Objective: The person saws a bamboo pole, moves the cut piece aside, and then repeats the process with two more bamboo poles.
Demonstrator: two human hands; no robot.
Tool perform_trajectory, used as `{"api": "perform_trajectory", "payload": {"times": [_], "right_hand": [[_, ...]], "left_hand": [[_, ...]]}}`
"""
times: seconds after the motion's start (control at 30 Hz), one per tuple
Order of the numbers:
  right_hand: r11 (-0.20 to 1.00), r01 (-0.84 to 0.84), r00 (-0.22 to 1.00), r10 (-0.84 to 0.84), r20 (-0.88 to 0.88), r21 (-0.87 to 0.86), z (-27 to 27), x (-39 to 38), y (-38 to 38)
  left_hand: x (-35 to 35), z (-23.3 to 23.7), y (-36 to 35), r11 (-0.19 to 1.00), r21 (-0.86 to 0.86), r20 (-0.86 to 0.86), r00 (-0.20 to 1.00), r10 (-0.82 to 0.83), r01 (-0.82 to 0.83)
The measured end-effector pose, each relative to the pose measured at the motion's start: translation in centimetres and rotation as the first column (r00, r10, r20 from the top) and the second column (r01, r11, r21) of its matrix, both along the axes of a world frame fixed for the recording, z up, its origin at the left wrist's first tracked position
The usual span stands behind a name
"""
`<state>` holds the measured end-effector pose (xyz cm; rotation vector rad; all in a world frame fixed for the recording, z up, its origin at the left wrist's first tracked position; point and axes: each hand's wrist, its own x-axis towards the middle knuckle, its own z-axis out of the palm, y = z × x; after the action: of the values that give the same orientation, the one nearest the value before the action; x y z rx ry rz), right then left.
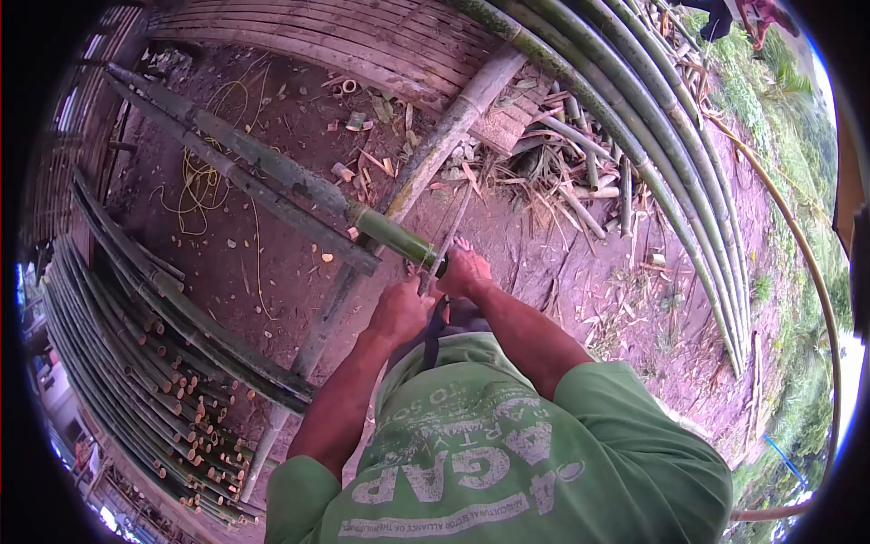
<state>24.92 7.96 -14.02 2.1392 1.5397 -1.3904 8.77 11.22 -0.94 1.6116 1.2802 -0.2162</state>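
Where the dirt ground (272,272) spreads between heaps of bamboo, a long sheaf of curved poles (675,181) sweeps down the right side. A stack of cut poles (136,363) lies along the left, their sawn ends toward the camera. A slatted panel (344,36) lies across the top. One green pole (272,177) slants from the upper left down to the person's hands, its near end between them. The right hand (464,272) is curled into a fist at that end. The left hand (399,310) is a closed fist just below it. A thin blade (453,227) rises from between the fists beside the pole's end. Which fist grips it cannot be told.
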Motion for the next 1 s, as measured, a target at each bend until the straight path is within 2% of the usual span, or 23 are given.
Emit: {"api": "perform_trajectory", "payload": {"times": [0.1,0.13,0.23,0.27,0.33,0.37,0.4,0.47,0.57,0.6,0.67,0.7,0.77,0.87,0.93,0.97,1.0], "right_hand": [[0.994,0.091,0.996,-0.091,-0.013,0.059,-0.3,0.6,0.3],[0.997,0.020,0.999,-0.017,0.040,-0.074,3.1,1.0,2.1],[0.998,0.009,0.999,-0.012,0.048,0.060,3.3,0.6,2.4],[0.997,-0.024,0.999,0.028,0.041,-0.077,4.1,1.1,3.2],[1.000,-0.024,0.999,0.025,0.039,-0.020,1.9,1.2,2.1],[0.999,-0.029,0.999,0.028,0.038,0.023,1.1,1.2,2.1],[0.999,-0.025,0.999,0.026,0.028,-0.023,2.2,1.1,2.7],[0.998,-0.065,0.996,0.065,0.064,-0.002,2.8,1.0,3.0],[0.996,-0.094,0.993,0.094,0.077,-0.003,2.8,1.1,2.7],[0.996,-0.087,0.994,0.086,0.065,0.007,2.3,1.0,2.8],[0.998,-0.053,0.998,0.053,0.032,0.027,1.3,0.9,2.5],[0.999,-0.041,0.999,0.041,0.024,0.004,1.5,1.0,2.5],[0.999,-0.017,1.000,0.017,0.011,-0.042,1.7,1.2,2.4],[1.000,0.014,1.000,-0.013,0.022,-0.019,1.2,1.1,2.4],[0.989,0.068,0.997,-0.071,-0.022,-0.130,3.6,1.6,3.9],[0.977,0.092,0.994,-0.102,-0.043,-0.195,4.3,1.9,4.4],[0.978,0.101,0.994,-0.105,-0.017,-0.185,3.2,2.0,4.1]], "left_hand": [[2.6,0.0,1.3,1.000,0.003,-0.015,1.000,0.001,-0.001],[2.8,0.2,1.5,0.999,0.011,0.005,1.000,0.031,-0.031],[0.8,1.0,-0.3,0.995,0.097,0.004,0.999,0.040,-0.040],[-0.1,1.6,-1.1,0.993,0.113,-0.004,0.999,0.042,-0.041],[-2.0,7.0,-1.8,0.979,-0.002,0.037,0.979,0.202,-0.202],[-3.5,8.9,-2.7,0.981,0.006,-0.011,0.981,0.194,-0.194],[-5.2,10.3,-4.0,0.983,0.015,-0.058,0.981,0.185,-0.185],[-8.0,12.0,-6.6,0.997,0.040,-0.102,0.992,0.071,-0.067],[-7.7,10.9,-7.1,0.992,0.054,-0.111,0.986,0.123,-0.118],[-6.6,8.1,-5.9,0.992,0.074,-0.092,0.989,0.111,-0.105],[-2.3,-0.1,-2.7,0.974,0.159,0.081,0.985,0.149,-0.161],[-1.0,-4.2,-2.1,0.979,0.184,0.031,0.996,0.084,-0.089],[1.2,-6.7,-0.3,0.970,0.224,-0.002,0.996,0.093,-0.090],[0.5,-6.9,-0.7,0.964,0.255,0.040,0.997,0.066,-0.074],[-0.8,-5.3,-2.7,0.954,0.292,0.060,0.997,0.049,-0.064],[-2.0,-2.3,-3.7,0.966,0.249,0.044,0.997,0.057,-0.067],[-3.5,1.5,-5.0,0.976,0.205,0.024,0.997,0.073,-0.077]]}}
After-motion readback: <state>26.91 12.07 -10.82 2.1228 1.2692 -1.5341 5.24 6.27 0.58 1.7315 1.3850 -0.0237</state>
